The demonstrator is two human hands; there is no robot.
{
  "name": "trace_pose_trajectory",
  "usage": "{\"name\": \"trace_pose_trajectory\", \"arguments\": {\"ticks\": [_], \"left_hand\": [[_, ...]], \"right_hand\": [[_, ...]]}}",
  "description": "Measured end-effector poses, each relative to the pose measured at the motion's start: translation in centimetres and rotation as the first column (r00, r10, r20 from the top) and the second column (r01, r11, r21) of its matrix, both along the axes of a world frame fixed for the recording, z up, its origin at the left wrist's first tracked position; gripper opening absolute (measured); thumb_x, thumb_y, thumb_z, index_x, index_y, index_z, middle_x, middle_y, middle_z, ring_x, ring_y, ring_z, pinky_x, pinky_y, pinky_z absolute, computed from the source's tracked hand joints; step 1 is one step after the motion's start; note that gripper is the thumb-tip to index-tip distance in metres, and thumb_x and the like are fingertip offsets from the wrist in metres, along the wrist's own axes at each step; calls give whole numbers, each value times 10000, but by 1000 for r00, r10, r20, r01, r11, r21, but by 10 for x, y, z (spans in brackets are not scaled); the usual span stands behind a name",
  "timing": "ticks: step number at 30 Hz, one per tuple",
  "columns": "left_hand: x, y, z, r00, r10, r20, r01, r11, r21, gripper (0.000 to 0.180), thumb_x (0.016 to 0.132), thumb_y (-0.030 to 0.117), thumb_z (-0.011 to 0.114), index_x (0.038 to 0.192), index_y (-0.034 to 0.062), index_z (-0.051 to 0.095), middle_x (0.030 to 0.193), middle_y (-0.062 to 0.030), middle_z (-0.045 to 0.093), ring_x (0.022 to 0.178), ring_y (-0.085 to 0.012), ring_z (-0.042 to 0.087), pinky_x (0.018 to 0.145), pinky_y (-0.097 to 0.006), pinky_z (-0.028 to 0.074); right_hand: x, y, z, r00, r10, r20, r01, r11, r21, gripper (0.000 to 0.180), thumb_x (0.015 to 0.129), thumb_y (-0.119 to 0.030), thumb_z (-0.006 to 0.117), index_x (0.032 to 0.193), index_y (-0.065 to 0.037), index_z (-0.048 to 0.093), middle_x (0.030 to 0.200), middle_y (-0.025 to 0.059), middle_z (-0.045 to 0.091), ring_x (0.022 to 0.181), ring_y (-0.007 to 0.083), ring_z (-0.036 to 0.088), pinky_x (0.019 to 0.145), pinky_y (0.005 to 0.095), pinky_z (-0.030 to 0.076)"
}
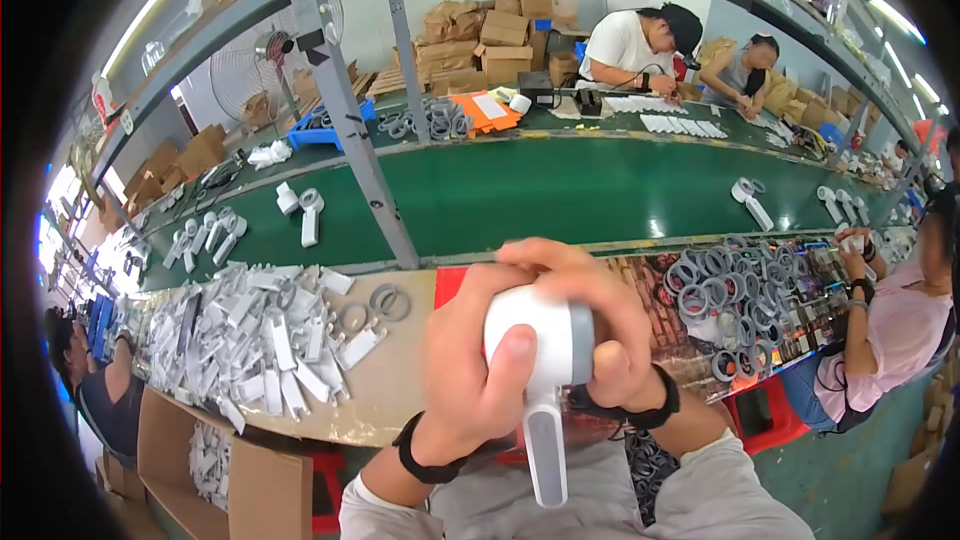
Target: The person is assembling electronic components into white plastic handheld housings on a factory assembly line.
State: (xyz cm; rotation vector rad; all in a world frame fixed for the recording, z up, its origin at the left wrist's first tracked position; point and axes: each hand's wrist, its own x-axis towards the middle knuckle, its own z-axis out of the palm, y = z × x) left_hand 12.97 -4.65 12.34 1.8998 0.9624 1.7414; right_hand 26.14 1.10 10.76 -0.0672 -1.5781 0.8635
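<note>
Both hands are closing around a white plastic handheld device with a round head and a straight grey-faced handle [545,380], holding it up near the body, above the near edge of the beige workbench [400,390]. The left hand [470,360] is wrapping the left side of the head, thumb pressing on its front; the right hand [600,325] is clamping over the top and right side. The handle is hanging free below. The device is looking light, rigid and smooth, so likely a little slippery; the round head is seeming the surest place to grip, as the hands are doing. To the left, a heap of white plastic handle parts [250,340] is lying on the bench; to the right, grey rings [730,285] are piling up. Beyond, a green conveyor belt [560,190] is carrying similar devices.
</note>
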Motion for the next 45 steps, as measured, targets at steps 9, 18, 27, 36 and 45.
{"name": "trace_pose_trajectory", "arguments": {"ticks": [9, 18, 27, 36, 45], "left_hand": [[35, -15, -4, 985, -105, 133, 114, 992, -60, 367, 903, 307, 441, 1014, -40, 491, 795, -191, 579, 648, -300, 600, 585, -336, 454], [48, 0, -34, 880, -170, 444, 302, 921, -247, 295, 932, 228, 393, 1069, -9, 504, 818, -137, 580, 751, -193, 571, 677, -306, 437], [46, 23, -67, 869, -87, 488, 340, 820, -460, 310, 949, 285, 363, 940, 18, 522, 861, -55, 541, 766, -124, 526, 676, -276, 436], [35, 40, -77, 401, 107, 910, 768, 503, -397, 279, 910, 321, 509, 1027, 71, 548, 818, -21, 580, 739, -96, 597, 591, -237, 477], [7, 57, -108, 387, 287, 876, 576, 667, -473, 415, 970, 395, 299, 1032, 51, 523, 849, -119, 598, 651, -216, 596, 580, -364, 525]], "right_hand": [[14, -25, -7, 985, -127, -119, 147, 974, 175, 563, 901, -462, 427, 957, 79, 573, 1032, 276, 590, 941, 375, 599, 838, 451, 473], [19, -18, -29, 963, -268, -19, 268, 951, 155, 527, 903, -442, 436, 901, 67, 569, 973, 248, 616, 928, 366, 612, 833, 438, 478], [25, 2, -54, 925, -324, 198, 305, 945, 118, 622, 896, -494, 389, 1036, 83, 575, 1104, 258, 578, 1041, 343, 570, 929, 410, 418], [23, 17, -51, 871, -272, 409, 223, 961, 164, 544, 928, -415, 383, 1158, 57, 527, 1189, 205, 553, 1164, 337, 489, 1009, 416, 331], [47, -23, -102, 975, 219, 39, -97, 576, -811, 439, 959, -367, 403, 1198, -2, 448, 1005, 104, 557, 841, 140, 543, 726, 292, 457]]}}
